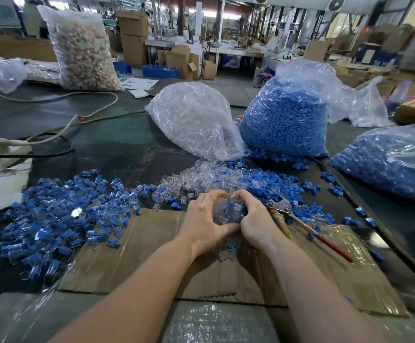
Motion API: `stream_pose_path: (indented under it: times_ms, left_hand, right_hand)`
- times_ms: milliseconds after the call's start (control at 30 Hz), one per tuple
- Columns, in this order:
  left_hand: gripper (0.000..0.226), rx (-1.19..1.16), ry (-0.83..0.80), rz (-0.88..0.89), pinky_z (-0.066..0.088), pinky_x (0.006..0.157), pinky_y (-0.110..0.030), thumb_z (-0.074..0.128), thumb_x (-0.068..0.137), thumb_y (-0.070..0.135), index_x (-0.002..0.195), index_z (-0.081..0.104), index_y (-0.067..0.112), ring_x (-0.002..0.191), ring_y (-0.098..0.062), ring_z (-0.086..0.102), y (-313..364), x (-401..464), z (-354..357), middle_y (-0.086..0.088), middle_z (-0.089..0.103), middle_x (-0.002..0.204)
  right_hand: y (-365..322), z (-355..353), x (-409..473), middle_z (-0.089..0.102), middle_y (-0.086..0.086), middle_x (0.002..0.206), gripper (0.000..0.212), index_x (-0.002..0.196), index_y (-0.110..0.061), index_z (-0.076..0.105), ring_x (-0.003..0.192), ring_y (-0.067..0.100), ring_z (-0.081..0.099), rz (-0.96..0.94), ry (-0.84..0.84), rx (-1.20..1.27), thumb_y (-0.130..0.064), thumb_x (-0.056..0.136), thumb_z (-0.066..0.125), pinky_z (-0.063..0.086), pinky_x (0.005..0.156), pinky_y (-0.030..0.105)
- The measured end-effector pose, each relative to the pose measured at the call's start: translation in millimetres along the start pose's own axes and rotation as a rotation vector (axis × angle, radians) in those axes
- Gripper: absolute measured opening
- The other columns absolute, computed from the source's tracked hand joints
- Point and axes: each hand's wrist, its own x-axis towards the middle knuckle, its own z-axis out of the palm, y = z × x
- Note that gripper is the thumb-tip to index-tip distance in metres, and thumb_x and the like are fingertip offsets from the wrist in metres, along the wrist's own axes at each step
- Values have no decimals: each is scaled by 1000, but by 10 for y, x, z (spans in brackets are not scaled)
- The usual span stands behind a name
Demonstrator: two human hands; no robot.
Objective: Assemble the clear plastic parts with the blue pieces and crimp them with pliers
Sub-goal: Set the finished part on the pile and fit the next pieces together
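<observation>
My left hand (pixel 205 220) and my right hand (pixel 254 219) cup a handful of clear plastic parts with blue pieces (pixel 227 211) between them, fingers curled around the bunch above the cardboard sheet (pixel 132 256). A few parts lie under my wrists. The pliers (pixel 282 206), with red and yellow handles, lie on the cardboard just right of my right hand. A loose heap of clear parts (pixel 201 179) sits beyond my hands. To the left spreads a pile of assembled blue-and-clear pieces (pixel 60 219). Loose blue pieces (pixel 283 184) lie to the right.
A bag of clear parts (pixel 196 120) and a bag of blue pieces (pixel 285 120) stand behind the heaps. Another blue-filled bag (pixel 394 164) lies at right. A tall bag of mixed parts (pixel 83 48) and cables (pixel 53 137) are at left.
</observation>
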Motion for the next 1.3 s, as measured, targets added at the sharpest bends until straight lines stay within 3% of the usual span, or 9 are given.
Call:
stream_pose_path:
  times_ms: [200, 300, 433, 633, 800, 933, 1033, 1133, 1300]
  left_hand:
    - [64, 70, 23, 36, 23, 92, -17, 72, 75, 42, 130, 43, 30, 116, -13, 34, 19, -166, -3, 4, 46, 128]
    - [60, 119, 55, 46, 25, 99, -24, 69, 77, 43, 130, 45, 30, 118, -14, 34, 19, -235, 5, 4, 45, 130]
    - [60, 166, 92, 17, 22, 106, -32, 66, 78, 48, 131, 43, 34, 124, -15, 30, 24, -287, 29, 8, 42, 132]
    - [67, 224, 109, -27, 10, 114, -36, 58, 81, 56, 140, 32, 37, 137, -16, 19, -3, -332, 61, 6, 29, 147]
    - [66, 212, 94, -18, 6, 116, -39, 49, 83, 61, 142, 28, 39, 141, -15, 13, 17, -356, 63, 7, 23, 152]
    - [51, 121, 157, 28, 7, 117, -35, 47, 89, 50, 137, 40, 34, 140, -12, 17, 40, -396, 35, 7, 33, 148]
    - [40, 72, 236, 56, 16, 113, -27, 51, 92, 37, 129, 52, 24, 133, -9, 30, 52, -426, 9, 7, 45, 138]
    - [30, 56, 298, 77, 30, 106, -29, 55, 92, 26, 121, 59, 20, 120, -11, 45, 54, -455, -8, 6, 56, 124]
    - [28, 126, 268, 75, 30, 93, -16, 55, 92, 23, 120, 59, 19, 111, -10, 47, 30, -480, -5, 7, 59, 118]
  right_hand:
    - [15, 53, -164, 62, 3, 99, 47, 101, -22, 56, 97, 21, 56, -45, 52, -72, 15, 79, 39, 47, 89, 43]
    - [48, 88, -216, 59, 5, 107, 43, 109, -18, 56, 105, 25, 51, -47, 81, -139, 12, 81, 41, 43, 93, 46]
    - [90, 100, -281, 57, 1, 109, 39, 113, -19, 55, 108, 22, 47, -75, 132, -201, 4, 85, 45, 40, 95, 42]
    - [150, 80, -353, 51, 0, 129, 60, 134, -20, 46, 123, 19, 38, -68, 173, -230, 10, 82, 40, 31, 104, 31]
    - [215, 131, -416, 50, -2, 133, 65, 137, -21, 43, 126, 15, 38, -53, 281, -147, 14, 81, 43, 31, 107, 30]
    - [251, 155, -447, 53, 3, 133, 66, 133, -12, 49, 126, 16, 42, -49, 354, -34, 19, 76, 35, 32, 110, 34]
    - [253, 149, -461, 55, 4, 130, 60, 130, -9, 53, 123, 14, 46, -40, 386, 18, 17, 79, 35, 32, 107, 23]
    - [249, 141, -478, 57, 3, 127, 53, 127, -10, 56, 119, 11, 48, -23, 400, 64, 13, 83, 36, 30, 98, 14]
    - [257, 146, -505, 60, 2, 122, 48, 122, -11, 60, 116, 13, 50, -26, 408, 52, 10, 85, 37, 35, 101, 21]
